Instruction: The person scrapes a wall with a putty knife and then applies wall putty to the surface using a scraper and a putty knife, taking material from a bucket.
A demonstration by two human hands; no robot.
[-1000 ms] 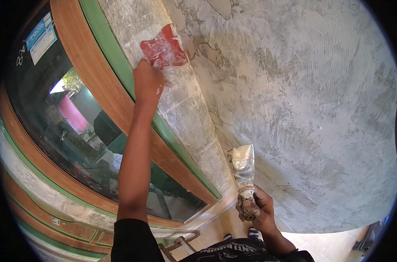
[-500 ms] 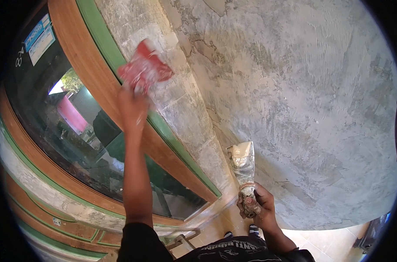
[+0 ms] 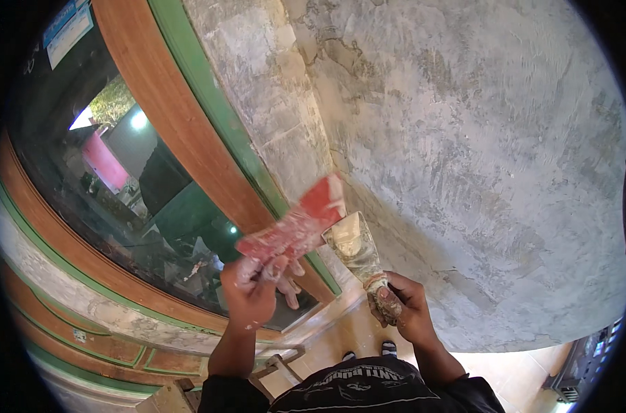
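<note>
I'm bringing my left hand (image 3: 254, 286) down from the wall strip (image 3: 289, 148), thumb and fingers pinching the red spreader (image 3: 299, 224), to the blade edge of the paste-loaded putty knife (image 3: 363, 256), can't tell if touching; my right hand (image 3: 406, 310) is still wrapping its handle.

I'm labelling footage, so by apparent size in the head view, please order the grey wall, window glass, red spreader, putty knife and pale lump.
1. Grey wall
2. Window glass
3. Red spreader and putty knife: too alike to rank
4. Pale lump on the knife
</note>
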